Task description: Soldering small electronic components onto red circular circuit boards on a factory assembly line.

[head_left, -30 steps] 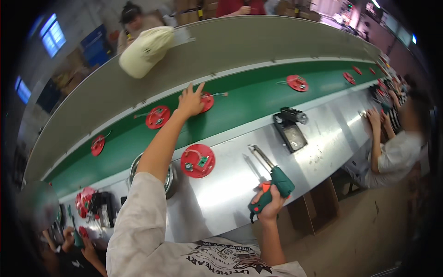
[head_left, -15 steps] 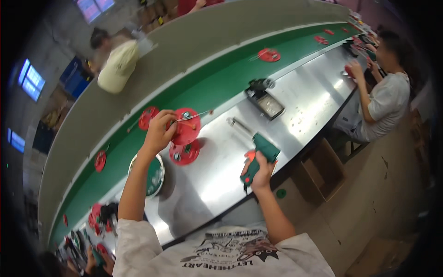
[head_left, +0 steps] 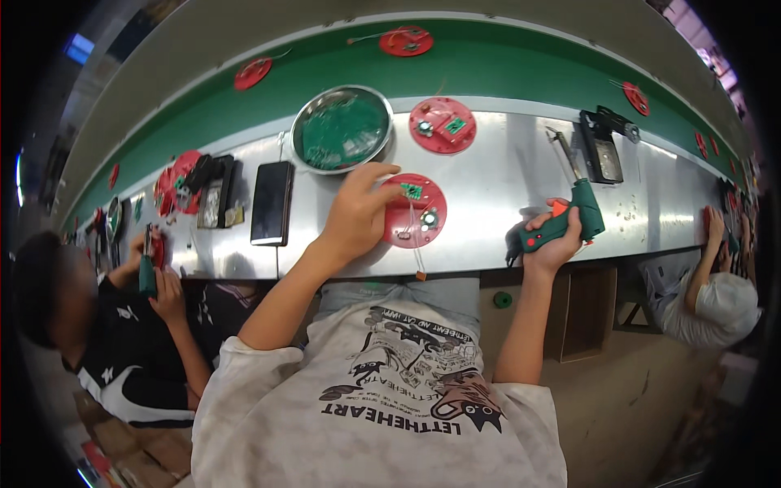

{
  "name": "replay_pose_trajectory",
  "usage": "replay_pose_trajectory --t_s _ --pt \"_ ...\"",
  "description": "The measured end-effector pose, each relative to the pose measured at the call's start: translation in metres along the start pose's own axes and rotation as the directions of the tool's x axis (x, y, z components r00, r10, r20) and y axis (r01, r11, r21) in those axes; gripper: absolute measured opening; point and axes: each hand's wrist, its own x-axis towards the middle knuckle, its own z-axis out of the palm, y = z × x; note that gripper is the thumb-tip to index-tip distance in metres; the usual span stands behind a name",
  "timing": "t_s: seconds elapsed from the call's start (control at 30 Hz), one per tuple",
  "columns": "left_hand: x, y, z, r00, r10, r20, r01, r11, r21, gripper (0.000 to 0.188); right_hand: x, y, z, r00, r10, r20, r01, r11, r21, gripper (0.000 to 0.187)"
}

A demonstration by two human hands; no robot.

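My right hand (head_left: 555, 237) is wrapped around the green pistol-grip soldering gun (head_left: 582, 213), whose metal tip points away from me. A red round disc (head_left: 431, 213) lies on the metal bench in front of me. It carries a small green circuit board (head_left: 412, 191), a round light-coloured part and thin wires that reach toward the bench's near edge. My left hand (head_left: 358, 207) is at the disc's left side, fingers apart, fingertips over the rim by the board. Beyond it lies a second red disc (head_left: 442, 126) with a similar board.
A metal bowl (head_left: 387, 146) of small green boards stands behind my left hand, with a black phone (head_left: 271, 203) beside it. A black soldering stand (head_left: 606, 154) is at the right. More red discs (head_left: 407, 41) lie on the green belt (head_left: 488, 63). Co-workers sit on both sides.
My left hand has brought a red disc from above the belt side down onto the bench and loosened its fingers. My right hand still holds the soldering gun. The view has turned left.
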Motion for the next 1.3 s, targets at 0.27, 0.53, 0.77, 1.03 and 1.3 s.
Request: replay_pose_trajectory --t_s 0.27,0.53,0.77,1.03,1.3 --pt "-0.002 0.035 0.019 0.838 -0.543 0.045 0.500 0.799 0.334 0.050 -0.003 0.004 0.000 0.999 0.019 0.034 -0.018 0.999 -0.027 0.043" --pt "-0.019 -0.001 0.010 0.928 -0.371 0.035 0.372 0.928 -0.013 0.032 -0.001 0.005 0.001 1.000 0.007 0.023 -0.006 0.999 -0.039 0.044" --pt "-0.004 -0.023 0.014 0.973 -0.231 0.001 0.225 0.948 -0.225 0.025 0.000 0.003 -0.008 0.995 -0.009 0.100 0.015 0.998 -0.060 0.041" --pt "0.052 -0.102 -0.039 0.984 -0.158 0.077 0.126 0.940 0.318 0.021 0.000 0.005 -0.002 0.997 -0.025 0.069 0.029 0.998 -0.049 0.040" --pt "0.068 -0.155 -0.017 0.945 -0.137 0.299 0.036 0.947 0.319 0.010 -0.003 0.002 0.001 0.998 -0.030 0.056 0.032 0.999 -0.028 0.041"
